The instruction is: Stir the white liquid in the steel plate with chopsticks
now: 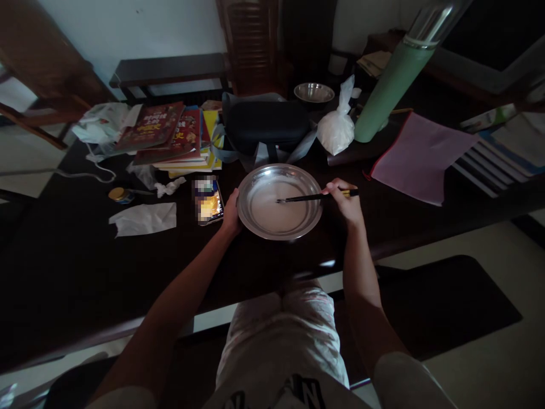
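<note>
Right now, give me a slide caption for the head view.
Left hand steadies a steel bowl of pale liquid while the right hand holds chopsticks in it.

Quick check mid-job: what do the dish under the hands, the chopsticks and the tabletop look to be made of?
Dish: looks like stainless steel, shiny silver with glare on the rim.
Chopsticks in the right hand: dark and glossy with a yellow end; lacquered wood or plastic, cannot tell.
Table: probably dark polished wood, faintly reflective.

Round steel plate [280, 201] sits flat at frame centre on the dark table, holding a thin layer of whitish liquid. Dark chopsticks [313, 197] lie near-horizontal, tips in the liquid, yellow-banded ends pointing right.
</note>
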`<state>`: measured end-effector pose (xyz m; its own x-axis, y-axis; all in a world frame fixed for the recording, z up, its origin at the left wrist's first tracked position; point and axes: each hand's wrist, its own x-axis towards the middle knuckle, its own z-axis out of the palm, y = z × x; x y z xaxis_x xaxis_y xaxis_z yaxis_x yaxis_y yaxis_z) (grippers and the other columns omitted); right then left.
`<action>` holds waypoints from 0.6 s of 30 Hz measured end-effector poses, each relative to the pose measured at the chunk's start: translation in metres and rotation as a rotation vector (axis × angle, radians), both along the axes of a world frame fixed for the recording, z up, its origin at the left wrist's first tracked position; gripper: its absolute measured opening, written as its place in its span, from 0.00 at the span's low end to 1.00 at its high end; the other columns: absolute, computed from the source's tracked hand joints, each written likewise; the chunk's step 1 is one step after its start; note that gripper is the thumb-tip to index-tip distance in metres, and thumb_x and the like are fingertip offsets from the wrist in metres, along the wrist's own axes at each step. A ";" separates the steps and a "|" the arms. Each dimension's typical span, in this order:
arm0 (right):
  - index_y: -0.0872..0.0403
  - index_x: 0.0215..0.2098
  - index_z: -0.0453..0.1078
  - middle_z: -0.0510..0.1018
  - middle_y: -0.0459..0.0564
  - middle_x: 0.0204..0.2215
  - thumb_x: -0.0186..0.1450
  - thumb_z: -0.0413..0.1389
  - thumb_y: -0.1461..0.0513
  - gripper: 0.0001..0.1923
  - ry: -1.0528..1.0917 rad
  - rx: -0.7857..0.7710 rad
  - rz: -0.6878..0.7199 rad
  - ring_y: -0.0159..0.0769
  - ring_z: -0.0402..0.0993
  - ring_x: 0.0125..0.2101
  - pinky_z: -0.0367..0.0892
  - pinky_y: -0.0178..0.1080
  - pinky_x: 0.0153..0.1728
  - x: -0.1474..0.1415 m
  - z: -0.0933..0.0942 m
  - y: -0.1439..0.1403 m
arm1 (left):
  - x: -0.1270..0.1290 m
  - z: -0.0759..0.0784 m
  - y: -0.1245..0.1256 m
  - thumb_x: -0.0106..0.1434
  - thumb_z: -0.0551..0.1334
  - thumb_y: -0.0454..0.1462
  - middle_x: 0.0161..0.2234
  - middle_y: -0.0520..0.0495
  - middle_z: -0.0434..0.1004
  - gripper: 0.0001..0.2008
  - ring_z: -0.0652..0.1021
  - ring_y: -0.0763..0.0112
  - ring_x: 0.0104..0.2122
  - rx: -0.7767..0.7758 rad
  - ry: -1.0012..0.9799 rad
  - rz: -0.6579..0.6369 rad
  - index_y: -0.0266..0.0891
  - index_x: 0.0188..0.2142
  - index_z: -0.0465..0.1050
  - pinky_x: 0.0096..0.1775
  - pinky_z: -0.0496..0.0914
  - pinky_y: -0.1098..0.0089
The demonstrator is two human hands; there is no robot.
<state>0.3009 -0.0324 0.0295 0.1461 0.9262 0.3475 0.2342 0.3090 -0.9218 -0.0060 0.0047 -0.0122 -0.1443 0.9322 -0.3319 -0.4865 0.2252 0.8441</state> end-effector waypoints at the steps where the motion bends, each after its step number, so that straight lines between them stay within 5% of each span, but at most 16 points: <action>1: 0.47 0.22 0.76 0.79 0.44 0.22 0.61 0.63 0.35 0.28 0.027 -0.002 -0.026 0.38 0.78 0.29 0.73 0.43 0.38 0.001 0.000 -0.001 | 0.000 0.000 0.000 0.59 0.71 0.52 0.33 0.47 0.85 0.16 0.84 0.54 0.45 -0.002 0.004 0.004 0.42 0.34 0.79 0.49 0.78 0.60; 7: 0.47 0.23 0.78 0.82 0.46 0.25 0.61 0.64 0.36 0.27 -0.027 -0.027 0.142 0.40 0.80 0.31 0.74 0.44 0.39 -0.002 0.000 0.000 | 0.002 0.004 -0.001 0.61 0.69 0.51 0.30 0.48 0.84 0.15 0.84 0.58 0.42 -0.025 -0.006 0.020 0.42 0.32 0.79 0.48 0.78 0.62; 13: 0.47 0.22 0.75 0.79 0.44 0.22 0.63 0.63 0.36 0.27 0.017 0.018 -0.047 0.38 0.78 0.28 0.74 0.43 0.39 0.003 -0.004 0.002 | 0.001 0.003 -0.001 0.62 0.70 0.50 0.31 0.48 0.84 0.15 0.84 0.57 0.43 -0.016 0.005 0.032 0.41 0.33 0.79 0.49 0.78 0.62; 18: 0.47 0.23 0.78 0.81 0.46 0.25 0.63 0.64 0.38 0.25 -0.025 -0.029 0.142 0.39 0.80 0.31 0.73 0.44 0.39 0.000 -0.002 0.000 | -0.001 0.002 -0.001 0.62 0.70 0.51 0.33 0.47 0.85 0.15 0.84 0.56 0.45 -0.016 0.002 0.011 0.42 0.34 0.80 0.50 0.78 0.61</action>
<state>0.3007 -0.0328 0.0279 0.0042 0.9467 0.3220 0.2128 0.3137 -0.9253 -0.0066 0.0034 -0.0104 -0.1546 0.9251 -0.3467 -0.4877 0.2337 0.8412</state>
